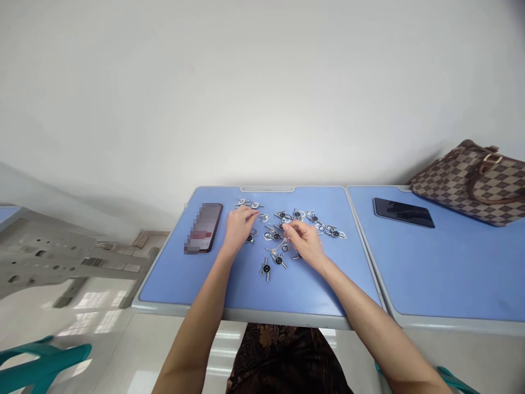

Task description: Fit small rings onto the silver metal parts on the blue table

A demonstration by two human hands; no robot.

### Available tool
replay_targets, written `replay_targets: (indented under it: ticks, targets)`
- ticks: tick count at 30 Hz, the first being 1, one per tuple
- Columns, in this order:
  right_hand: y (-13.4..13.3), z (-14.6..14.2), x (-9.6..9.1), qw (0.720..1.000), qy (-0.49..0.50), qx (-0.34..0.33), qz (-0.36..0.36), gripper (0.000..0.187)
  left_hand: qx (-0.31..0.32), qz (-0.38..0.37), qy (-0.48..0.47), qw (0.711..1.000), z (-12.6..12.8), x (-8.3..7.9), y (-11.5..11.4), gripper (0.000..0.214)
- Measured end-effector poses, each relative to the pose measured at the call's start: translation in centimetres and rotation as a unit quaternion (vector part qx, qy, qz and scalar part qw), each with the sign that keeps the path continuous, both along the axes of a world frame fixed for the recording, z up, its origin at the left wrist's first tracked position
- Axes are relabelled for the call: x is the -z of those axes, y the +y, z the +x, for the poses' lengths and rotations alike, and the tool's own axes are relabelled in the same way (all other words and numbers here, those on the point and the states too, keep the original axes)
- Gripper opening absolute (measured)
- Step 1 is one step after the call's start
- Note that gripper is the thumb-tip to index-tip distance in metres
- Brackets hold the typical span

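My left hand (240, 223) is closed in a pinch over the back of the desk, beside a small silver metal piece (263, 217). Whatever lies between those fingertips is too small to make out. To the right, my right hand (304, 241) is also pinched, above a scatter of small parts. Just below its fingertips is a thin silver piece (281, 244); I cannot tell whether they grip it. Several silver metal pieces with round black centres (266, 268) lie around and between both hands, mixed with rings (285, 248). Two silver pieces (255, 205) sit behind my left hand.
The blue desktop (176, 284) has a raised grey rim. A phone (211, 224) lies at its left, partly blurred out. On the adjoining desk (451, 273) are a dark phone (404, 212) and a checkered brown handbag (463, 180). A white wall (262, 109) stands behind.
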State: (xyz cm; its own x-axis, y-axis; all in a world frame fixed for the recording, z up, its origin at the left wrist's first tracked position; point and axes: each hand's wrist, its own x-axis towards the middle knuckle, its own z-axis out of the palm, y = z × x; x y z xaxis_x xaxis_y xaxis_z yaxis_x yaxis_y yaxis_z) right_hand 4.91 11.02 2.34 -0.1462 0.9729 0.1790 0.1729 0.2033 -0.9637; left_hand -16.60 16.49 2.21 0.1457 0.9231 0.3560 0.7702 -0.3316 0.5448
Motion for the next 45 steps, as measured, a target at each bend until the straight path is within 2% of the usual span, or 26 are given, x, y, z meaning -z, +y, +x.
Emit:
replay_targets:
  ticks: [4,6,8,11,14,17,21,24,29,33,39,45]
  targets:
    - [0.1,0.0,0.0,1.0,-0.016,0.004,0.004,0.041,0.011,0.019,-0.062,0.998,-0.5,-1.6,-3.3,0.019]
    - [-0.1,-0.2,-0.1,0.999,-0.031,-0.007,0.006,0.041,0.057,-0.017,-0.075,0.995,-0.8,-2.0,-5.5,0.018]
    - [-0.3,-0.4,-0.4,0.998,-0.047,-0.027,0.009,0.04,0.103,-0.065,-0.085,0.989,-1.1,-1.9,-7.9,0.018]
    - [-0.8,-0.6,-0.7,0.996,-0.063,-0.069,0.014,0.037,0.149,-0.115,-0.045,0.981,-1.4,-1.3,-10.8,0.02]
    - [-1.1,-0.8,-0.7,0.99,-0.081,-0.109,0.028,0.034,0.174,-0.136,0.019,0.975,-1.2,-0.5,-12.6,0.04]
    - [-1.2,-1.0,-0.5,0.983,-0.121,-0.129,0.053,0.031,0.177,-0.136,0.068,0.972,-0.7,-0.3,-13.2,0.045]
    - [-1.2,-1.1,-0.2,0.971,-0.172,-0.133,0.097,0.029,0.152,-0.121,0.075,0.978,-0.1,0.1,-13.1,0.027]
    - [-1.2,-1.1,-0.1,0.97,-0.172,-0.131,0.111,0.029,0.114,-0.096,0.066,0.987,0.2,0.9,-13.1,0.018]
    - [-1.3,-1.2,-0.3,0.98,-0.125,-0.123,0.096,0.03,0.065,-0.013,0.072,0.995,0.5,2.4,-13.5,0.024]
    - [-1.4,-1.3,-0.3,0.984,-0.1,-0.122,0.085,0.03,0.041,-0.001,0.093,0.995,0.7,2.6,-13.4,0.033]
    - [-0.6,-0.4,-0.1,0.992,-0.074,-0.072,0.066,0.034,0.026,-0.024,0.087,0.996,0.1,2.6,-13.9,0.043]
    - [0.5,0.8,-0.2,0.999,-0.033,0.011,0.037,0.037,0.025,-0.028,0.068,0.997,-1.9,2.7,-14.7,0.019]
